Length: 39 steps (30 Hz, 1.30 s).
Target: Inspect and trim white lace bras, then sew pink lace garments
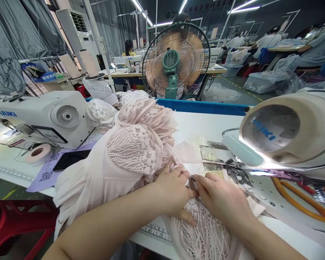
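Note:
My left hand (176,191) presses on a pale pink lace bra piece (206,231), its fingers bent into the lace and its thumb stretched toward me. Close beside it, my right hand (222,198) is closed in a pinch at the same lace. A small dark metal-looking tip (191,177) pokes out between the right fingertips; the rest of it is hidden. To the left lies a heap of matching bras, with a moulded lace cup (135,150) on top and plain fabric (89,187) hanging over the table edge.
At right stands a sewing machine (287,130) with a lit needle area and an orange ring handle (303,202). Another white machine (43,115), a tape roll (39,153) and a black phone (72,159) are at left. A large fan (176,61) stands behind the blue table edge (200,106).

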Each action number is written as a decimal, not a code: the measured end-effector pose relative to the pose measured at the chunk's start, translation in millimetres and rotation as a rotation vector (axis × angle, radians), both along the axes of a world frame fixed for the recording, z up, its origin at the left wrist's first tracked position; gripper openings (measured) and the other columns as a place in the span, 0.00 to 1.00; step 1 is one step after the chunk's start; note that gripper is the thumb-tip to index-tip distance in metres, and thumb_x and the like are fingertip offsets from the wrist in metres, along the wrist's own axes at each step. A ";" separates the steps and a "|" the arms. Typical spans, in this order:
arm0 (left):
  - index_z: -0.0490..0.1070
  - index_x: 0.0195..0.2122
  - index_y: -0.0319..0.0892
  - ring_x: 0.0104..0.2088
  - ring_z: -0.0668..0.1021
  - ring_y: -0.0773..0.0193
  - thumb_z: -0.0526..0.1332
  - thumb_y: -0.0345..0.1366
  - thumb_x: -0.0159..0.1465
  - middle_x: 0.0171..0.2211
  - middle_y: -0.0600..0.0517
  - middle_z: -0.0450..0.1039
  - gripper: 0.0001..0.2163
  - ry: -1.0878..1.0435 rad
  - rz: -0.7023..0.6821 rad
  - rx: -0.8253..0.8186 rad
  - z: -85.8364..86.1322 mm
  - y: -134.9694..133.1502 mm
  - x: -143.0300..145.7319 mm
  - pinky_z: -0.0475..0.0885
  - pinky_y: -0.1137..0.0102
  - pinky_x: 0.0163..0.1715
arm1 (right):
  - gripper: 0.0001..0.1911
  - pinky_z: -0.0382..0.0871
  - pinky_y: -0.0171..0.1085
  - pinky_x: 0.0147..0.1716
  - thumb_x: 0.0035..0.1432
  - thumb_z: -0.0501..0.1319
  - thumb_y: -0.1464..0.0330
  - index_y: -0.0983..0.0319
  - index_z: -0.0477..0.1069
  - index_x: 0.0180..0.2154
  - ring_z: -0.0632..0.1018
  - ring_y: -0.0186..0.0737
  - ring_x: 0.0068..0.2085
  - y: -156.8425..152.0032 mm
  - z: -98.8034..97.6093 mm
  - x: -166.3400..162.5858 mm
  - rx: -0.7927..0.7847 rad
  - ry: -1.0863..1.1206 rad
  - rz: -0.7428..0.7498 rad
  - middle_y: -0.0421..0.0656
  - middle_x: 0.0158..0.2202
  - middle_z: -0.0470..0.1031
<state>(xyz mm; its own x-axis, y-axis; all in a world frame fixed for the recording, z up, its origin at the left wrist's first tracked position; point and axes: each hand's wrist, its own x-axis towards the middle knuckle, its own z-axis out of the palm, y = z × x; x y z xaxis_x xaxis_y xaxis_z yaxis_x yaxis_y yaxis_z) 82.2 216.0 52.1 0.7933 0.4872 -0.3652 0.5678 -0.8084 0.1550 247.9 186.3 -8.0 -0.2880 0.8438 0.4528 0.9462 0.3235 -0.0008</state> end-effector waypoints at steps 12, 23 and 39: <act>0.57 0.60 0.46 0.63 0.49 0.38 0.57 0.59 0.54 0.63 0.36 0.48 0.36 0.008 -0.012 0.018 -3.7 0.4 1.1 0.43 0.42 0.57 | 0.21 0.46 0.29 0.11 0.59 0.44 0.69 0.60 0.74 0.29 0.67 0.32 0.15 -19.0 13.3 13.8 0.074 -0.039 0.043 0.37 0.17 0.62; 0.60 0.59 0.46 0.62 0.51 0.39 0.57 0.57 0.56 0.63 0.38 0.50 0.33 0.009 -0.018 0.032 -0.6 0.0 1.2 0.45 0.42 0.57 | 0.18 0.45 0.30 0.15 0.58 0.46 0.71 0.60 0.73 0.31 0.66 0.32 0.16 -12.0 1.4 6.4 0.053 -0.051 0.019 0.38 0.18 0.62; 0.58 0.59 0.47 0.62 0.50 0.38 0.57 0.59 0.55 0.62 0.37 0.50 0.35 -0.026 -0.005 0.043 -5.8 -0.3 1.9 0.44 0.40 0.55 | 0.20 0.44 0.29 0.14 0.61 0.43 0.67 0.60 0.72 0.29 0.66 0.32 0.16 -26.8 8.1 14.4 0.042 -0.045 0.006 0.38 0.18 0.61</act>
